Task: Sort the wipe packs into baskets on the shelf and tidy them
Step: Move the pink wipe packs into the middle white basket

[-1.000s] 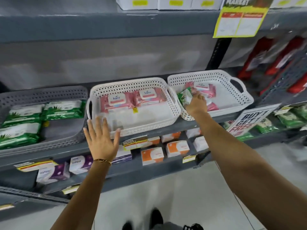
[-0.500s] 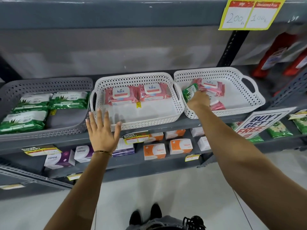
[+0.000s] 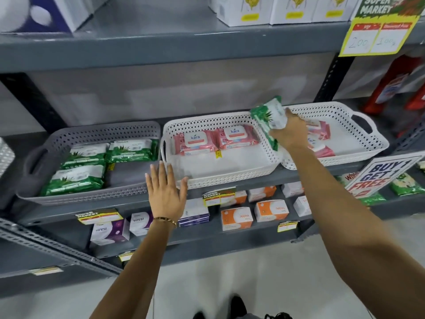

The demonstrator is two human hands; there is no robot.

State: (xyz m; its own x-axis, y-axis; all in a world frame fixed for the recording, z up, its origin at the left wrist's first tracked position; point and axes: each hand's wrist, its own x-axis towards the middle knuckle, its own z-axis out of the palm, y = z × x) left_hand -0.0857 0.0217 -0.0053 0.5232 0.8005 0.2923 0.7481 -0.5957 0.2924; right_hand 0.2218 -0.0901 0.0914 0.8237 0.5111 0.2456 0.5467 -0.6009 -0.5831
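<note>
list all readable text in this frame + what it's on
"kara": pink packs
"BUY 1 GET 1 FREE": white sign
"SUPER MARKET", "200", "100": yellow sign
"virest": purple boxes
"vizinc", upside down: orange boxes
Green packs, shelf tags: too blurred.

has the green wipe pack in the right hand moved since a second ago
Yes. The green wipe pack has risen out of the right white basket, now held above its left rim.

Grey metal shelving [image 3: 161, 54] over a pale, possibly tiled floor [image 3: 264, 272].
</note>
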